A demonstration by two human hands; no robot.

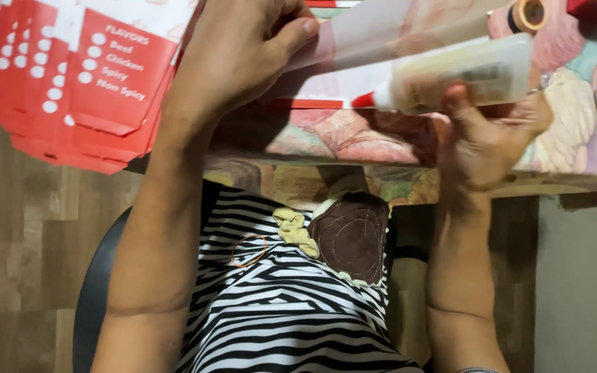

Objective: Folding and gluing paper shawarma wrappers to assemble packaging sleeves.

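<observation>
Red-tipped glue bottle [461, 72] within right hand [485, 135] fingers

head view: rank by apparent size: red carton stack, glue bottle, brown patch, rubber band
1. red carton stack, cut off by the frame edge
2. glue bottle, in the right hand
3. brown patch, close to the bottle, unsure
4. rubber band

Wood-plank floor [15, 242] beneath a table [450, 183] with floral cover.
</observation>
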